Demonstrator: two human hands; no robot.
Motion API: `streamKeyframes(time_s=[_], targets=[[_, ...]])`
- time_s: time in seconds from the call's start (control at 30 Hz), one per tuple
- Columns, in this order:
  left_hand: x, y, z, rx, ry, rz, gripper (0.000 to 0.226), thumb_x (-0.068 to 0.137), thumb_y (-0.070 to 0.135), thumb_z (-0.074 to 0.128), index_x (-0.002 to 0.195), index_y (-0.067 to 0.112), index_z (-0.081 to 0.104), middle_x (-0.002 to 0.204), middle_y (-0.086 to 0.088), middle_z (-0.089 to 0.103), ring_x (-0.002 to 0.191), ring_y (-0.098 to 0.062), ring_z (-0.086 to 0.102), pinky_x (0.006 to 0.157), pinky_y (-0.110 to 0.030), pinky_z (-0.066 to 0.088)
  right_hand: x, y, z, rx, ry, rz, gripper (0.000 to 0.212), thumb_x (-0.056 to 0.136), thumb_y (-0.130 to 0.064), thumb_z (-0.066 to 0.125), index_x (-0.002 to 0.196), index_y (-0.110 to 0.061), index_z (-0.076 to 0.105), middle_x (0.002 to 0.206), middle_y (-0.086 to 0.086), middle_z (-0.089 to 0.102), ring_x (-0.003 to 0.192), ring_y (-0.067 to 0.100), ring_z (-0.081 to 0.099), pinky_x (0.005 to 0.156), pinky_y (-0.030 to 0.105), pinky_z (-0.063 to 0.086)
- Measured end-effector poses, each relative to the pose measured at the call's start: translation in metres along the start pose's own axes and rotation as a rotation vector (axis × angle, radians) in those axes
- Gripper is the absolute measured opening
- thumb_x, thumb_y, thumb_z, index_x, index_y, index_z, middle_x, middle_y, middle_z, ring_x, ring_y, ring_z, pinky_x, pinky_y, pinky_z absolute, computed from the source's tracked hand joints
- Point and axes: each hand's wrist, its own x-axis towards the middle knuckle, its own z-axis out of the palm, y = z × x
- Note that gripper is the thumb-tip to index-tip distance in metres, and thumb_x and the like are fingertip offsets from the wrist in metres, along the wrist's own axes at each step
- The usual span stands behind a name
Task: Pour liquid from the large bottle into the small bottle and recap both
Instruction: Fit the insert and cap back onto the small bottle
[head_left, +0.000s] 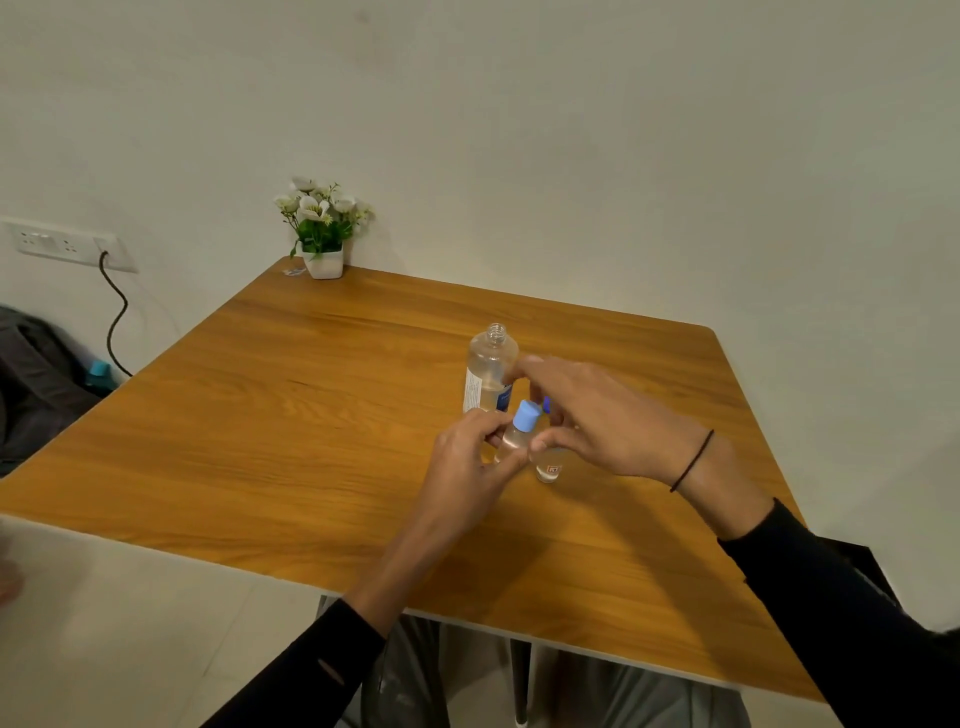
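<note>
The large clear bottle (491, 369) stands uncapped on the wooden table (291, 415), partly filled with clear liquid. Just in front of it, my left hand (467, 462) pinches a small bottle (514, 439) that is tilted and wears a light blue cap (529, 415). My right hand (597, 415) curls beside it. A dark blue cap (545, 402) shows between its fingers. A clear base with an orange label (549, 469) shows under its thumb. These look like one second small bottle in that hand's grip, with its middle hidden.
A white pot of flowers (322, 228) stands at the table's far left corner against the wall. A wall socket with a dark cable (117, 312) is at the left, and a dark bag (36, 384) lies beside the table.
</note>
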Motion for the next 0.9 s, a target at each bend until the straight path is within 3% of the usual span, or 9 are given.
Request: streamKeyframes(time_s=[0.03, 0.1, 0.2, 0.27, 0.33, 0.47, 0.53, 0.63, 0.9], targets=[[0.001, -0.001, 0.0, 0.001, -0.006, -0.013, 0.039, 0.089, 0.035, 0.086, 0.121, 0.013, 0.076, 0.103, -0.001, 0.071, 0.095, -0.015, 0.064, 0.068, -0.018, 0.05, 0.0, 0.0, 0.0, 0.002, 0.0, -0.019, 0.029, 0.097, -0.029, 0.072, 0.119, -0.033, 0.053, 0.098, -0.02, 0.057, 0.083, 0.001, 0.059, 0.068, 0.023, 0.051], [0.001, -0.002, 0.001, 0.007, -0.028, -0.013, 0.035, 0.089, 0.035, 0.086, 0.117, 0.015, 0.077, 0.102, -0.001, 0.071, 0.096, -0.015, 0.064, 0.068, -0.016, 0.049, 0.002, -0.002, 0.001, -0.123, 0.023, 0.03, 0.016, 0.101, -0.043, 0.061, 0.1, -0.029, 0.054, 0.081, -0.011, 0.057, 0.071, 0.014, 0.06, 0.057, 0.037, 0.052], [0.0, -0.001, 0.004, -0.03, -0.021, 0.032, 0.021, 0.09, 0.035, 0.083, 0.106, 0.028, 0.072, 0.096, 0.01, 0.067, 0.091, -0.008, 0.062, 0.066, -0.012, 0.048, 0.003, -0.003, -0.002, -0.225, 0.077, 0.035, 0.052, 0.083, -0.076, 0.057, 0.1, -0.026, 0.056, 0.078, -0.01, 0.056, 0.069, 0.015, 0.054, 0.055, 0.037, 0.046], [0.001, -0.001, 0.005, -0.038, -0.009, 0.025, 0.025, 0.089, 0.037, 0.084, 0.111, 0.03, 0.073, 0.096, 0.009, 0.066, 0.091, -0.011, 0.062, 0.065, -0.016, 0.05, 0.001, -0.001, -0.002, -0.117, 0.031, -0.002, 0.032, 0.091, -0.052, 0.07, 0.11, -0.033, 0.053, 0.087, -0.016, 0.057, 0.074, 0.009, 0.055, 0.057, 0.032, 0.048], [0.002, -0.004, 0.005, -0.015, -0.02, 0.013, 0.028, 0.089, 0.036, 0.086, 0.111, 0.023, 0.075, 0.097, 0.003, 0.068, 0.093, -0.016, 0.062, 0.071, -0.026, 0.053, 0.002, 0.0, 0.002, -0.178, -0.009, -0.005, 0.016, 0.1, -0.038, 0.065, 0.099, -0.036, 0.048, 0.081, -0.014, 0.056, 0.07, 0.011, 0.057, 0.053, 0.031, 0.045], [0.0, -0.006, 0.007, -0.036, -0.027, 0.028, 0.026, 0.089, 0.032, 0.086, 0.111, 0.022, 0.075, 0.096, 0.006, 0.068, 0.091, -0.007, 0.061, 0.071, -0.025, 0.055, 0.001, 0.002, 0.003, -0.375, 0.076, 0.005, 0.059, 0.09, -0.083, 0.034, 0.093, -0.027, 0.054, 0.077, -0.009, 0.059, 0.064, 0.018, 0.056, 0.054, 0.037, 0.049], [0.001, -0.007, 0.007, -0.057, -0.026, 0.019, 0.027, 0.089, 0.032, 0.086, 0.111, 0.021, 0.075, 0.097, 0.007, 0.067, 0.092, -0.008, 0.062, 0.069, -0.024, 0.058, -0.001, 0.002, 0.004, -0.27, 0.061, -0.044, 0.044, 0.092, -0.073, 0.049, 0.111, -0.033, 0.051, 0.094, -0.01, 0.063, 0.076, 0.017, 0.059, 0.059, 0.038, 0.052], [0.002, -0.008, 0.008, -0.069, -0.053, -0.014, 0.023, 0.088, 0.036, 0.086, 0.105, 0.03, 0.072, 0.096, 0.002, 0.066, 0.095, -0.016, 0.063, 0.071, -0.039, 0.063, 0.001, 0.003, 0.008, -0.301, 0.008, -0.08, 0.02, 0.102, -0.043, 0.056, 0.098, -0.039, 0.036, 0.086, -0.009, 0.061, 0.068, 0.018, 0.054, 0.052, 0.035, 0.044], [0.004, -0.013, 0.012, -0.02, -0.043, -0.006, 0.033, 0.09, 0.043, 0.08, 0.106, 0.014, 0.075, 0.096, -0.005, 0.071, 0.094, -0.025, 0.068, 0.082, -0.055, 0.062, 0.001, 0.01, 0.018, -0.484, 0.128, -0.112, 0.033, 0.105, -0.057, 0.045, 0.089, -0.036, 0.024, 0.067, -0.01, 0.046, 0.052, 0.014, 0.04, 0.045, 0.03, 0.029]])
